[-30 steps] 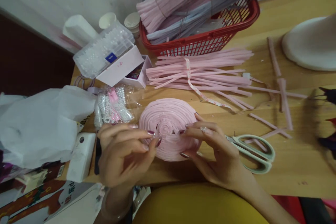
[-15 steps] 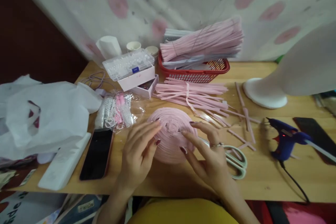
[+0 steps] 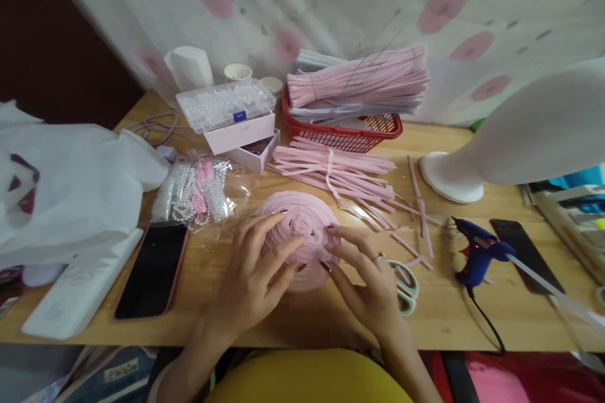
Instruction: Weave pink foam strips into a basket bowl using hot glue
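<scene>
A round pink coil (image 3: 302, 201), wound in rings from fuzzy stems like pipe cleaners, lies flat on the table in front of me. My left hand (image 3: 259, 261) rests on its left side, fingers spread, with the fingertips near the centre swirl. On the right side my right hand (image 3: 363, 271) touches the coil with its fingers apart. Neither hand grips anything that I can see. Scissors (image 3: 407, 289) with pale green handles lie beside my right hand, their blades hidden. Behind the coil is a tied bundle of pink pipe cleaners (image 3: 340, 167).
A red basket (image 3: 343, 137) heaped with pipe cleaners stands at the back. Right are a blue glue gun (image 3: 479, 252), a dark phone (image 3: 520, 245) and a white stand (image 3: 454, 179). Left are another phone (image 3: 154, 271), bagged bead strings (image 3: 198, 189) and a bead box (image 3: 227, 104).
The view has shifted, so most things sit further left in the picture. My left fingers have moved inward over the coil's middle; my right hand stays at its right side.
</scene>
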`<control>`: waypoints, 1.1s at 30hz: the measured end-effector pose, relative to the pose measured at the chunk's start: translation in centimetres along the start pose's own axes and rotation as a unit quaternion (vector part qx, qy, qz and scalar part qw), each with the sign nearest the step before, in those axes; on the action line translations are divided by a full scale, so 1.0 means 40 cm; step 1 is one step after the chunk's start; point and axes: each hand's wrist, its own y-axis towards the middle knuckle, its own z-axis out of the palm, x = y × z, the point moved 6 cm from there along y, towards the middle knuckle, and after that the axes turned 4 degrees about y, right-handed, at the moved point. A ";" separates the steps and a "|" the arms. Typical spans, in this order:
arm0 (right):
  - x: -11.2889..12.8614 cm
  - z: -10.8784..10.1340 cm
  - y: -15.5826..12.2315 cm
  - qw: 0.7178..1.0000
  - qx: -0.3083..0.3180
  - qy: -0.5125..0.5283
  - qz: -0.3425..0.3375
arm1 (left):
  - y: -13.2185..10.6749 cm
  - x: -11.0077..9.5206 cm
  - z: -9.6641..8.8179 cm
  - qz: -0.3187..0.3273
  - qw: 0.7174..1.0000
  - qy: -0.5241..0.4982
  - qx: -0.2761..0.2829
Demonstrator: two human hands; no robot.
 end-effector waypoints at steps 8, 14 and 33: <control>-0.020 -0.012 -0.007 0.978 -0.148 0.142 0.041 | 0.009 -0.023 -0.017 0.030 0.997 -0.005 -0.077; -0.041 -0.011 -0.006 0.952 -0.170 0.220 0.128 | 0.026 -0.027 -0.062 0.035 0.995 -0.025 -0.093; 0.003 0.016 0.019 0.999 0.001 0.043 0.034 | 0.031 -0.040 0.026 0.035 0.998 0.043 -0.041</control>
